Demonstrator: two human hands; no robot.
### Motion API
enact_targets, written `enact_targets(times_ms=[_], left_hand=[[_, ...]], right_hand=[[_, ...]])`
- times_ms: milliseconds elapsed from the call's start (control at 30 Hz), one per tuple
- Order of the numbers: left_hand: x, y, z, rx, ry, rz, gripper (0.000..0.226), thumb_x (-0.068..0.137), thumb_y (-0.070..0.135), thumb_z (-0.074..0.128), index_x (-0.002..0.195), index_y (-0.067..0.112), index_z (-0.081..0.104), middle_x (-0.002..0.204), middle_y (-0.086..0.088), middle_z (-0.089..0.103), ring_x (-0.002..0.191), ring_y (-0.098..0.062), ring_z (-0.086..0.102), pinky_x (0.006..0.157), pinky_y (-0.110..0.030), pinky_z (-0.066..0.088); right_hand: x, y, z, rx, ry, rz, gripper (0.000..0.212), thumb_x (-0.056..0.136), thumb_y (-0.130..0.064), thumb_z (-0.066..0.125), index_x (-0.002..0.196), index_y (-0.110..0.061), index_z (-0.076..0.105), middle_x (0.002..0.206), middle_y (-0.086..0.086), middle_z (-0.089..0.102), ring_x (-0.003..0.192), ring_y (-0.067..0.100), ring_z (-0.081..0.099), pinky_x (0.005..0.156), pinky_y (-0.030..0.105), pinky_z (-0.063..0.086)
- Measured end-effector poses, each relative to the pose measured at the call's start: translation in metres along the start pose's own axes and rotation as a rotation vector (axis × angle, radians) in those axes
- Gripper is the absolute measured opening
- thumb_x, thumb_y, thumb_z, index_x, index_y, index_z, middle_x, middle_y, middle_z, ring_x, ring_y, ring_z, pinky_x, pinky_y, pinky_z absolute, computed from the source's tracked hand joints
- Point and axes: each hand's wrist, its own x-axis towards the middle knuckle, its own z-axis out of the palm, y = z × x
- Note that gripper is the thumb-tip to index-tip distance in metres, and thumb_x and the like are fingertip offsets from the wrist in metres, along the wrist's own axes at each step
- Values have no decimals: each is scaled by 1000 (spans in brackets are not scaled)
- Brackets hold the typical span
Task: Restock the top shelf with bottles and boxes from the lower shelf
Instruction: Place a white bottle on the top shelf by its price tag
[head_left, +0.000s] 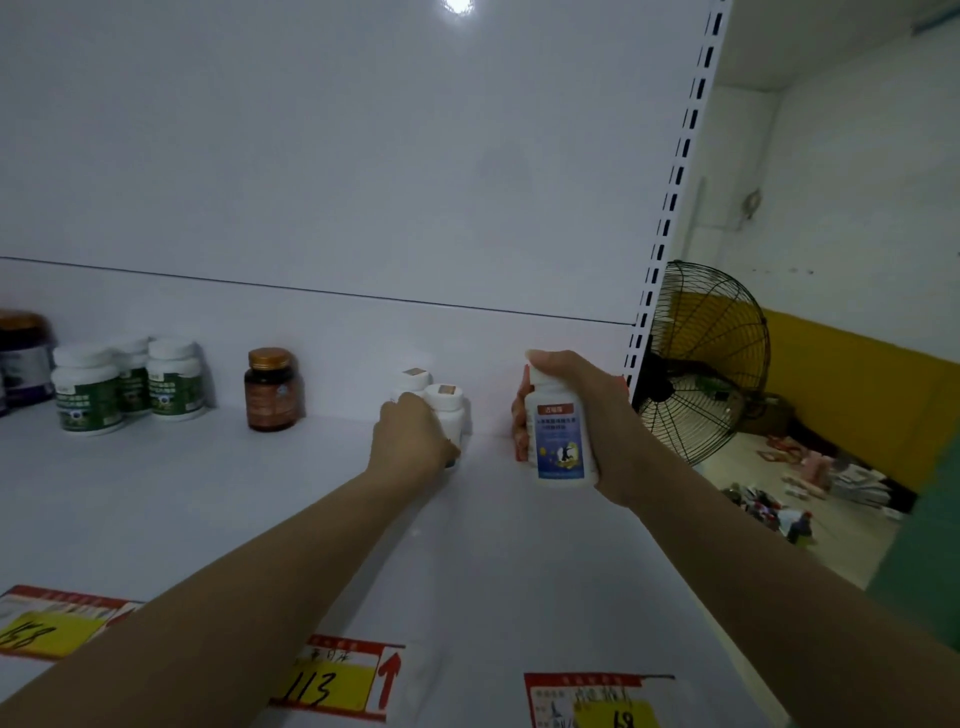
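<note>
My right hand (587, 410) grips a white bottle with a blue label (558, 441), upright just above the white top shelf (260, 493) near its right end. Behind that bottle an orange-red item (518, 415) shows partly. My left hand (415, 436) curls round a white bottle (448, 410) standing on the shelf, with a second white bottle (413, 380) right behind it. Further left stand a brown bottle with a gold cap (270, 389) and three white bottles with green labels (127, 384).
A dark jar (23, 358) sits at the far left. Price tags (332, 680) hang along the shelf's front edge. The slotted upright (670, 208) bounds the shelf on the right. Beyond it are a black fan (706, 364) and scattered items on the floor (789, 493).
</note>
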Motion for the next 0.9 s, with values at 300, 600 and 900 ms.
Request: enact_targets(times_ms=[300,600,900], left_hand=[[8,4,11,14,131,-27,46,72,22,79,109,2,62,113,-18,60,97,-32,62,82,-34,49],[10,17,10,173,159,-53,25,83,15,66,105,5,58,107,-16,64,101,-33,62,83,-36,50],[10,22,10,287,113,4,29,89,17,62,114,3,57,116,-16,61,107,-32,60,90,-38,49]], right_hand=[[2,4,-4,-25,20,20,27,68,-41,61,57,-17,64,58,3,62,46,15,58,55,24,52],[12,15,-11,-33,30,46,32,84,-38,58,63,-14,62,64,7,62,50,18,58,55,25,50],[18,19,-12,-42,29,64,30,74,-40,65,64,-12,62,62,7,62,49,18,59,54,25,51]])
